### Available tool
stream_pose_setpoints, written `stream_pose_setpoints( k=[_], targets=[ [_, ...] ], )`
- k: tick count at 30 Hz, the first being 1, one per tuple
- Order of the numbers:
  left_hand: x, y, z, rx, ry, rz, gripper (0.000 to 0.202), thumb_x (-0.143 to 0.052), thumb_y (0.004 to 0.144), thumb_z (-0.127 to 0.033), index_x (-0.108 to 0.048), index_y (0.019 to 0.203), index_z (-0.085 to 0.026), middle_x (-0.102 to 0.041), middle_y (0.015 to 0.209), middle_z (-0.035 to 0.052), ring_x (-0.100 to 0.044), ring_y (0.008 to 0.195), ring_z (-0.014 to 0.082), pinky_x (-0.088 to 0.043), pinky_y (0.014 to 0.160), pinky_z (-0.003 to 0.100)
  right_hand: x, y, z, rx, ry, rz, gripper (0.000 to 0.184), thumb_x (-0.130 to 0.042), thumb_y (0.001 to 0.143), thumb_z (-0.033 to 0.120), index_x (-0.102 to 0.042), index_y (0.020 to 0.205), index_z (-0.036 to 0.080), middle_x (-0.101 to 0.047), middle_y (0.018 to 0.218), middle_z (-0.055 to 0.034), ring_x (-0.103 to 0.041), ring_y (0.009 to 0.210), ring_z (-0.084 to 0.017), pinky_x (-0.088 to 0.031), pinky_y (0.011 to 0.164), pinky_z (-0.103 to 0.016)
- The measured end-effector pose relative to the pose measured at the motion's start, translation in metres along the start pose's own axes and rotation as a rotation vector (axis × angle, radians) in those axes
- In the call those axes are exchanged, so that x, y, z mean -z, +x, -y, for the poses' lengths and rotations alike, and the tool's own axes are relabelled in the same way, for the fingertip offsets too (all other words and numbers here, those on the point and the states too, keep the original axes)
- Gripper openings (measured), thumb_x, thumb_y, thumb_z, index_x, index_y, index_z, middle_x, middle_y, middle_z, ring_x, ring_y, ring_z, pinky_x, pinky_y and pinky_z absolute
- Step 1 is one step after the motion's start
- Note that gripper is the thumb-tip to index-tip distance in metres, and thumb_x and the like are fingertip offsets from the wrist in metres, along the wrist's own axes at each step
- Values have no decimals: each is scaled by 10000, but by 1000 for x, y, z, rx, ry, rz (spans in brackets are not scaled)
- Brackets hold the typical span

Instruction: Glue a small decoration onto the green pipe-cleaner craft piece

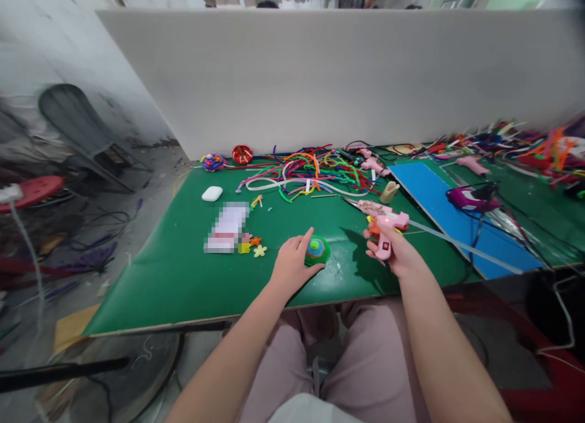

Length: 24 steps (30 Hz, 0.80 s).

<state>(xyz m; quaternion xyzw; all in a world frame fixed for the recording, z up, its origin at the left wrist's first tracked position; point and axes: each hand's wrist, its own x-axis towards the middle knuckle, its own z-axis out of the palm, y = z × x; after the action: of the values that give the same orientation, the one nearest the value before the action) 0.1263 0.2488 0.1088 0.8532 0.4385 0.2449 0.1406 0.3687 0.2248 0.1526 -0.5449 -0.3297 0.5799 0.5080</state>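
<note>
My left hand [291, 261], fingers apart, frames the green-rimmed disc [319, 250], presumably steadying it; my right hand [401, 251] clamps the pink hot-glue gun [392, 222].

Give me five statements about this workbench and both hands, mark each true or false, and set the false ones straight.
1. The right hand holds a pink glue gun. True.
2. The left hand is wrapped around the glue gun's nozzle. False: the left hand is at the round green piece, apart from the glue gun.
3. The white rounded case lies to the left of the heap of colourful strands. True.
4. The flat board on the right part of the table is red. False: it is a blue board.
5. The round green piece lies between the pale yellow flower and the glue gun. True.
</note>
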Motion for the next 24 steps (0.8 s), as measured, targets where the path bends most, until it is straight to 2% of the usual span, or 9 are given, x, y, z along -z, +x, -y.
stream_pose_setpoints(
  k=[4, 7, 11, 14, 17, 20, 24],
  targets=[
    [-2, -6, -2, 31, 46, -10, 853, -604, 677, -527, -216, 1369, -214, -508, 1121, 98, -454, 1070, 254, -360, 931, 411, -26, 0, -18, 34, 80, 61, 340, -682, 639, 359, -510, 889, 205, -568, 665, 47, -438, 389, -48, -392, 368, -191],
    [-5, -8, -1, 84, 60, -30, 851, -606, 678, -521, -206, 1370, -230, -498, 1104, 93, -459, 1055, 252, -361, 922, 419, -33, 1, -26, 24, 12, 78, 280, -670, 643, 380, -535, 765, 167, -574, 623, 25, -436, 355, -55, -382, 348, -209],
    [-5, -7, 0, 168, 85, -70, 834, -602, 694, -492, -203, 1372, -216, -499, 1112, 102, -451, 1086, 262, -345, 942, 432, -33, -2, -31, 7, 30, 171, 258, -632, 676, 372, -496, 608, 163, -541, 547, 28, -421, 314, -57, -359, 324, -217],
    [-1, -9, -1, 172, 95, -62, 860, -597, 679, -532, -211, 1372, -201, -468, 1214, 125, -379, 1195, 294, -281, 1003, 471, -33, -6, -30, 12, 101, 244, 247, -628, 675, 353, -482, 594, 170, -501, 503, 48, -409, 304, -56, -347, 317, -210],
    [2, -14, -3, 158, 90, -53, 832, -572, 698, -539, -218, 1370, -198, -430, 1293, 130, -307, 1265, 300, -228, 1040, 491, -34, -7, -29, 17, 156, 305, 230, -630, 664, 358, -502, 624, 171, -521, 527, 38, -407, 310, -53, -339, 315, -204],
    [4, -17, -1, 133, 82, -35, 742, -542, 750, -480, -234, 1361, -194, -443, 1297, 127, -311, 1273, 280, -241, 1041, 482, -32, -5, -29, 8, 163, 312, 223, -622, 663, 377, -526, 680, 176, -547, 562, 27, -406, 316, -54, -345, 317, -210],
    [7, -10, 2, 97, 95, 7, 709, -551, 767, -402, -225, 1364, -202, -478, 1269, 121, -351, 1252, 268, -280, 1022, 467, -26, -4, -33, 28, 159, 358, 252, -609, 656, 398, -483, 618, 183, -500, 511, 45, -380, 300, -55, -336, 310, -215]
  ],
)
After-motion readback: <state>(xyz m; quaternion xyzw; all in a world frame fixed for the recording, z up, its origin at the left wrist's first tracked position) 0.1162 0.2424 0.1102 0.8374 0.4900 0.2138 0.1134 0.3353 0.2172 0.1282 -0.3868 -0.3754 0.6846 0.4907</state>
